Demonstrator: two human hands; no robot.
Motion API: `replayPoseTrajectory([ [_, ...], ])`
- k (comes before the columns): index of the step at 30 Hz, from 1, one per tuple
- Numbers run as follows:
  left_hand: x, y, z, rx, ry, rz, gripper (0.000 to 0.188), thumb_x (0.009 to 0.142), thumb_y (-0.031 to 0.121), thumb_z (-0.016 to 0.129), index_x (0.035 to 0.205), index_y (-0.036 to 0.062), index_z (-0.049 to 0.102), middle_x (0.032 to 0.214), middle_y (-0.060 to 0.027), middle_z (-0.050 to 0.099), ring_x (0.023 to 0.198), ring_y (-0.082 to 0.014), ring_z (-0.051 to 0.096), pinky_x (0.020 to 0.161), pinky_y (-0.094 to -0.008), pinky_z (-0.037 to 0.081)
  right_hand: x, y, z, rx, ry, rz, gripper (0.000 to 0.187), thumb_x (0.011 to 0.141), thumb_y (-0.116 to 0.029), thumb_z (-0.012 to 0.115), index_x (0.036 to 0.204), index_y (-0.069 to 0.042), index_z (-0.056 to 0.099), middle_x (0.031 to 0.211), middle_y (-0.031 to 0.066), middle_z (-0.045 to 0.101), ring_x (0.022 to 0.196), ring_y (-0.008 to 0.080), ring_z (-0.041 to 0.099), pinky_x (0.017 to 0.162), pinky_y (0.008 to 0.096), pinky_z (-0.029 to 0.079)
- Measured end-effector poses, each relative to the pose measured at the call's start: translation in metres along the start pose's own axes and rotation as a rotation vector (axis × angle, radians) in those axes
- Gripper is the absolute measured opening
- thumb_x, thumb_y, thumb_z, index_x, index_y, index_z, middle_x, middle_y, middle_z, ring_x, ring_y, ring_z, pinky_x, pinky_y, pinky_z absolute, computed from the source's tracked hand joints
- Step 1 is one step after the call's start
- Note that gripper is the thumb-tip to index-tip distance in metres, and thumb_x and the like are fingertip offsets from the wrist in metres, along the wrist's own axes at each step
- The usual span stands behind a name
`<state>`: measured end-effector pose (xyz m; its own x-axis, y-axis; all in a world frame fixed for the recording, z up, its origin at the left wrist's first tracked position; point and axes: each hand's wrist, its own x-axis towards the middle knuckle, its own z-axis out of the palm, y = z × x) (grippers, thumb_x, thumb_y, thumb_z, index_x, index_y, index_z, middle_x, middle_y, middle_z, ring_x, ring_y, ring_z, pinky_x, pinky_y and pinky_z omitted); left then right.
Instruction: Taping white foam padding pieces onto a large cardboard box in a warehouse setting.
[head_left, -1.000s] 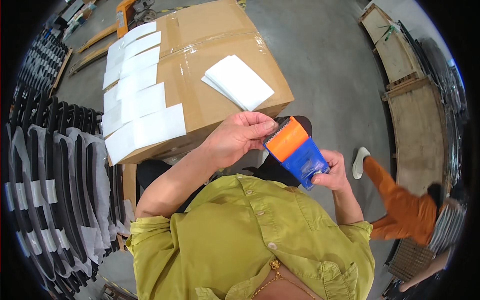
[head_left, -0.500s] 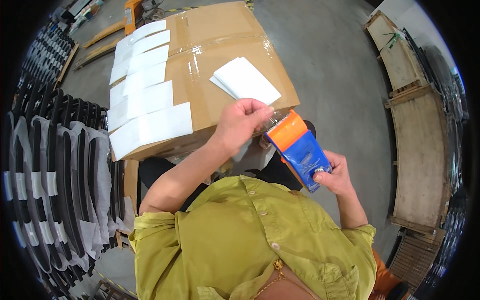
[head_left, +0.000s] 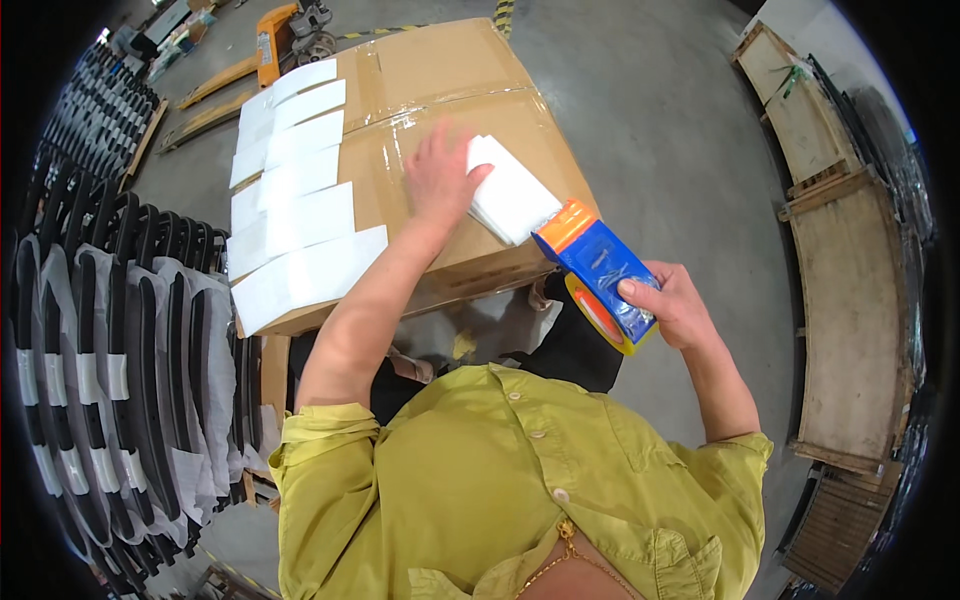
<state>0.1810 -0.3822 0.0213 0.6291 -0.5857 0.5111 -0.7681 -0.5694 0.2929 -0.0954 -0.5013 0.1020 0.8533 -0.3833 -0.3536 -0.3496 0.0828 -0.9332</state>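
My right hand [head_left: 672, 303] grips a blue and orange tape dispenser [head_left: 606, 262], its thumb on the blue side. A roll of tape [head_left: 597, 312] with a yellow rim shows below the blue body. The dispenser's orange end reaches the near right edge of a large cardboard box [head_left: 455, 130], close to a small stack of white sheets [head_left: 512, 195]. My left hand [head_left: 441, 178] is over the box top with fingers apart and slightly blurred. Its thumb is at the stack's left edge; whether it touches I cannot tell. Overlapping white sheets [head_left: 308, 265] line the box's left side.
Black curved frames with white wrapping [head_left: 130, 370] stand close on the left. An orange pallet jack [head_left: 275, 45] is beyond the box at the far left. Wooden crates [head_left: 850, 330] run along the right side, across grey floor [head_left: 690, 150].
My left hand has left the dispenser's toothed end and moved away to the left of the white stack. The dispenser has turned in my right hand, showing the tape roll.
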Motion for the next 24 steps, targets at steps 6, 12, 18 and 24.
replayPoseTrajectory([
  [6, -0.059, 0.015, -0.057, -0.740, 0.004, -0.285, 0.043, 0.084, 0.028, 0.063, 0.114, 0.0004, 0.050, 0.113, -0.0163, 0.055, 0.099, -0.0246, 0.055, 0.083, -0.0355, 0.045, -0.004, 0.010, -0.002, 0.088, -0.032, 0.056, 0.049, 0.072, -0.032, 0.075, 0.097, 0.008, 0.062, 0.085, 0.0100, 0.066, 0.070, 0.0113, 0.061, 0.067, 0.0232, 0.049],
  [12, -0.120, 0.043, -0.052, -1.787, -0.811, -1.041, 0.049, 0.088, 0.041, 0.057, 0.106, -0.0043, 0.053, 0.100, -0.0111, 0.062, 0.089, -0.0166, 0.061, 0.080, -0.0283, 0.048, -0.022, 0.024, 0.004, 0.101, -0.097, 0.082, 0.037, 0.074, -0.024, 0.073, 0.095, 0.005, 0.063, 0.084, 0.0081, 0.066, 0.071, 0.0097, 0.059, 0.066, 0.0232, 0.048],
  [18, -0.103, 0.076, -0.044, -1.841, -0.541, -1.166, 0.037, 0.087, 0.028, 0.061, 0.113, 0.0035, 0.052, 0.104, -0.0057, 0.061, 0.088, -0.0161, 0.062, 0.075, -0.0281, 0.049, -0.051, 0.037, 0.012, 0.053, -0.118, 0.087, 0.034, 0.074, -0.022, 0.074, 0.094, 0.004, 0.063, 0.083, 0.0068, 0.065, 0.073, 0.0088, 0.058, 0.065, 0.0234, 0.048],
  [24, -0.085, 0.069, -0.066, -1.826, -0.354, -1.014, 0.034, 0.086, 0.019, 0.062, 0.116, 0.0087, 0.051, 0.104, -0.0050, 0.062, 0.086, -0.0180, 0.063, 0.068, -0.0285, 0.051, -0.067, 0.046, 0.016, 0.038, -0.022, -0.148, 0.038, 0.073, -0.025, 0.076, 0.093, 0.004, 0.063, 0.080, 0.0045, 0.063, 0.069, 0.0081, 0.056, 0.062, 0.0219, 0.046],
])
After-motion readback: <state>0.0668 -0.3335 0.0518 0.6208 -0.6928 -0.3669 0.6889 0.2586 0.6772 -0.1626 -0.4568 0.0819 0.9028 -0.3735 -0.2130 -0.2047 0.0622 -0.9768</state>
